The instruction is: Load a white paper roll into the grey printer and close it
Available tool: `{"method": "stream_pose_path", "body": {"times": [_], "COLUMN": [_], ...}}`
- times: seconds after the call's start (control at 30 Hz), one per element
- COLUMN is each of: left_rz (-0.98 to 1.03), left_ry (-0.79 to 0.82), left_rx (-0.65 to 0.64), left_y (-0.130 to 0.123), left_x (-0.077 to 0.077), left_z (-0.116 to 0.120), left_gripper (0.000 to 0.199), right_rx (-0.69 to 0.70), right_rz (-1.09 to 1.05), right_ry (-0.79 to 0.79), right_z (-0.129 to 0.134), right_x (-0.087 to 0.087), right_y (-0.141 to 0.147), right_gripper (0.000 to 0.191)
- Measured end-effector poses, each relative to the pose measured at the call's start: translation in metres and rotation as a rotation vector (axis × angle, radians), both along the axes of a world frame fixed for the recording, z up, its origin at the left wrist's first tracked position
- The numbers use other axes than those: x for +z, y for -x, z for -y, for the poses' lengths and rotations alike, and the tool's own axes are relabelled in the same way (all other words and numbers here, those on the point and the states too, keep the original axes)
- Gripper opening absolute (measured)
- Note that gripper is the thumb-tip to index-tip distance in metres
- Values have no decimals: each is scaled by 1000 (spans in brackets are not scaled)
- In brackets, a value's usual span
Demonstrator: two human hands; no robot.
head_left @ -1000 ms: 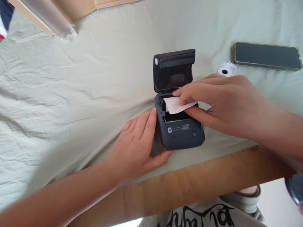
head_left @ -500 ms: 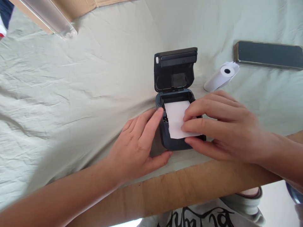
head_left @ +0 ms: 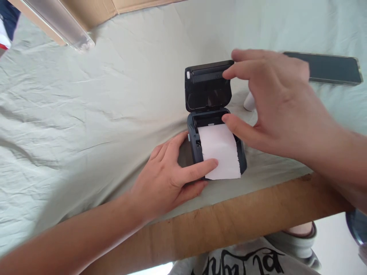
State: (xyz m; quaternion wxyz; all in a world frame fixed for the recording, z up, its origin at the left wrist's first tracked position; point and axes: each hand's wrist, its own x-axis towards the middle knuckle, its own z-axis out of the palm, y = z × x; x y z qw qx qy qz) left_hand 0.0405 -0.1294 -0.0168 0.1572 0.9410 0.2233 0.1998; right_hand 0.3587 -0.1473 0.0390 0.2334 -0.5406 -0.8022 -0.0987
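A small dark thermal printer (head_left: 243, 162) lies on the cloth with its hinged lid (head_left: 208, 88) raised. White paper (head_left: 219, 143) comes from its compartment and hangs over the front edge, its end slightly ragged. My left hand (head_left: 172, 173) grips the printer's left side, its index finger pressing the paper down and the thumb below at the front corner. My right hand (head_left: 278, 95) is at the lid's upper right corner with fingers spread; one fingertip overlaps the lid's inner face. Its thumb hovers by the compartment's right rear edge. Nothing is held in it.
A white paper roll (head_left: 249, 102) stands mostly hidden behind my right hand. Beyond it lies a phone (head_left: 335, 68). At the upper left are a clear plastic piece (head_left: 73, 28) and cardboard (head_left: 97, 13). A wooden edge (head_left: 229, 217) runs along the front of the cloth.
My right hand has let go of the paper and moved up to the raised lid. My left index finger has come onto the paper, which now reaches over the printer's front edge.
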Motion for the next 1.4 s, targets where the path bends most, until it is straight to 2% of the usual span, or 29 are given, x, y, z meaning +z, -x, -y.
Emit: {"method": "stream_pose_path", "body": {"times": [0.1, 0.17, 0.23, 0.3, 0.43, 0.57, 0.67, 0.83, 0.93, 1.03, 1.13, 1.23, 1.4], "left_rz": [-9, -14, -11, 1, 19, 3, -42, -64, -56, -32, -12, -25, 4], "left_ry": [-11, -21, -20, -7, 0, -18, -16, -30, -51, -67, -77, -75, -127], "left_rx": [1, 6, 11, 10, -5, 14, 28, -20, -6, 21, 43, 69, 81], "left_y": [1, 1, 1, 1, 1, -1, -2, 0, 0, -1, -3, -4, -4], "left_x": [0, 0, -1, 0, 1, 2, 5, 10, 10, 6, 3, 2, 1], "left_z": [0, -1, -1, -1, -2, -1, -2, -6, -7, -6, -4, -1, 4], "left_gripper": [55, 56, 56, 53, 53, 73, 80, 70, 70, 82, 97, 102, 88], "right_rx": [27, 29, 88, 183, 251, 273, 277, 281, 272, 256, 297, 317, 332], "right_rz": [-23, -45, -77, -89, -119, -120, -117, -19, 33, 21, -18, -55, -68], "right_ry": [26, 36, 8, -31, -58, -18, -36, -59, -50, -27, 14, 33, 32], "right_z": [2, 11, 21, 29, 39, 45, 46, 43, 43, 45, 47, 48, 45], "right_x": [7, 16, 20, 14, -17, -34, -34, -23, -20, -24, -30, -33, -29], "right_y": [3, 5, 7, 8, 13, 20, 22, 19, 17, 16, 12, 10, 11], "right_gripper": [46, 36, 25, 24, 30, 45, 47, 35, 31, 36, 47, 51, 41]}}
